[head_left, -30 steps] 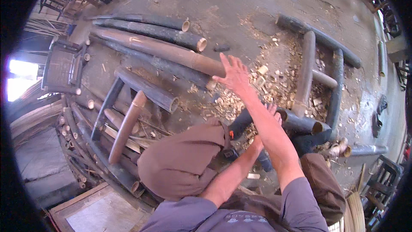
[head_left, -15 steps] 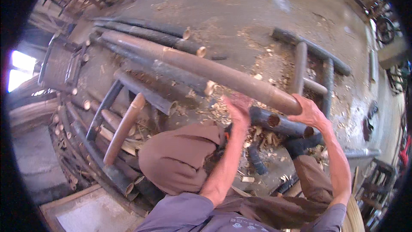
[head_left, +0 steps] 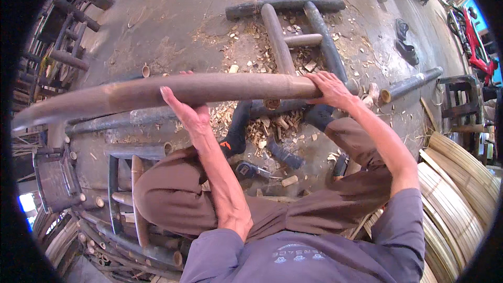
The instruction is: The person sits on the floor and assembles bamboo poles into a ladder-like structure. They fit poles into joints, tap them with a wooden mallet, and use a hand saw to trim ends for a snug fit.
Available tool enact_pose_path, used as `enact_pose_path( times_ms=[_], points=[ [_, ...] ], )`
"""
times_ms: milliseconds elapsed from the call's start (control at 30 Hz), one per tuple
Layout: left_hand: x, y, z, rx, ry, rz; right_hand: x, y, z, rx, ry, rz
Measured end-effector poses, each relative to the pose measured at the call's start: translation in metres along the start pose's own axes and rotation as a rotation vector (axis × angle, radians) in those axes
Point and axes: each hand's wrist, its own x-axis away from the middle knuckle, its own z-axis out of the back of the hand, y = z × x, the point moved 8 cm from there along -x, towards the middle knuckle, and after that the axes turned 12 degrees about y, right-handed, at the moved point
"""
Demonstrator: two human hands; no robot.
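Observation:
A long brown bamboo pole (head_left: 241, 87) spans the view in front of me, raised above the floor, its left part reaching far to the left. My left hand (head_left: 191, 112) cradles it from below near the middle, thumb on the near side and a fingertip showing beyond the far side. Around its right end my right hand (head_left: 332, 91) is closed. Beneath the pole lies a dark bamboo length with a round hole (head_left: 272, 104) cut in it, partly covered. Near my feet are a tape measure (head_left: 246, 169) and a dark, short rounded piece (head_left: 285, 155).
Beyond the pole lies a joined bamboo frame (head_left: 285, 5) among wood chips. Another bamboo frame (head_left: 113, 194) stands at my left. To the right are a cut bamboo tube (head_left: 414, 84), sandals (head_left: 404, 47) and a bundle of split slats (head_left: 453, 204). Bamboo furniture (head_left: 68, 57) fills the far left.
My view has turned to the right. The pole has been lifted off the other poles and swung more level, and my left hand, formerly below it, has moved left and taken hold of it.

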Motion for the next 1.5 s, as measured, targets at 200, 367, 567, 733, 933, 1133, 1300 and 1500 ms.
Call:
enact_pose_path(
  times_ms=[200, 367, 567, 733, 933, 1133, 1300, 1500],
  points=[
    [0.011, 0.055, -0.044, -0.049, -0.122, -0.195, -0.037, -0.045, -0.099, -0.073, 0.054, 0.006],
    [0.028, 0.050, -0.078, -0.198, -0.210, -0.310, -0.048, -0.055, -0.139, -0.313, 0.002, -0.145],
    [0.073, 0.030, -0.135, -0.459, -0.355, -0.364, -0.041, -0.046, -0.139, -0.314, 0.014, -0.215],
    [0.110, 0.010, -0.175, -0.507, -0.592, -0.471, -0.044, -0.043, -0.084, -0.119, -0.204, -0.437],
    [0.122, 0.006, -0.178, -0.595, -0.618, -0.492, -0.149, -0.043, 0.173, -0.764, 0.578, -0.279],
    [0.140, -0.033, -0.207, -0.615, -0.877, -0.344, -0.116, -0.178, 0.308, -0.900, 1.064, -0.043],
    [0.143, -0.031, -0.204, -0.614, -0.680, -0.570, -0.121, -0.190, 0.312, -0.994, 1.025, 0.016],
    [0.149, -0.010, -0.190, -0.519, -0.425, -0.577, -0.141, -0.175, 0.304, -1.072, 0.685, 0.203]
  ],
)
